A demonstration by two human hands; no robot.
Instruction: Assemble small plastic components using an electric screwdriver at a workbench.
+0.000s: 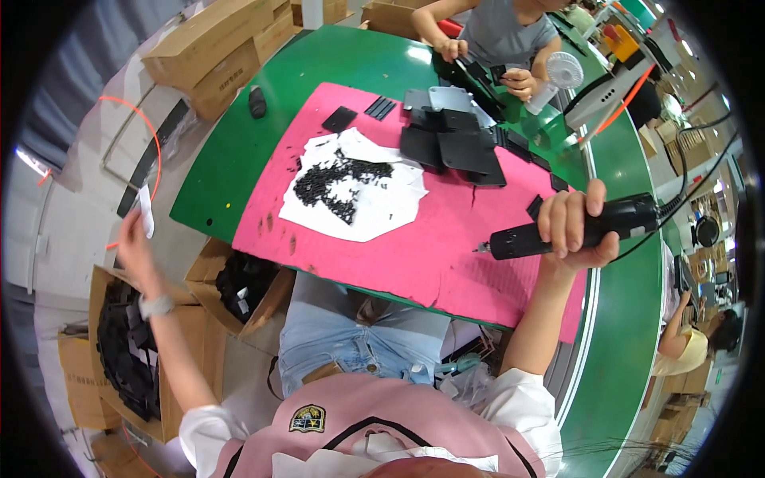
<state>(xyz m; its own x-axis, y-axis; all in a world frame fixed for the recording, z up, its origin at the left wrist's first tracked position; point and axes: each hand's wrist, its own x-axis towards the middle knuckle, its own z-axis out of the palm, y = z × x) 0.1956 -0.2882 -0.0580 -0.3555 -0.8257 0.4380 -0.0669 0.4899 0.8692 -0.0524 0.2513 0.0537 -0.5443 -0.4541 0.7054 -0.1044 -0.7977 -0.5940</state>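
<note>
Right hand [580, 227] clamped round a black electric screwdriver [574, 229], fingers wrapped over the barrel, tool lying roughly level above the right part of the pink mat [446, 239], bit tip pointing left toward the mat's middle. Black cable [685, 187] running off from the tool's rear toward the upper right.

Left hand [134, 239] stretched out far to the left, well apart from the table, above open cardboard boxes [139, 350] filled with black parts. White strip of paper [147, 211] at its fingertips; pinched or merely touching, cannot tell. Fingers close together. Watch with pale strap [157, 306] on that wrist.

On the mat: white paper sheet [362, 219] carrying a heap of small black screws [335, 182]. Beyond it, toward the far edge, a stack of flat black plates [454, 143], overlapping one another. Small black square piece [339, 119] and a ribbed black piece [380, 107] near the mat's top corner.

Mat resting on a green table [239, 159]. Dark oval object [256, 101] on the green surface, left of the mat.

Second person in grey top [502, 36] across the table, both hands on black parts. Small white fan [560, 76] just beside that person's hand
</note>
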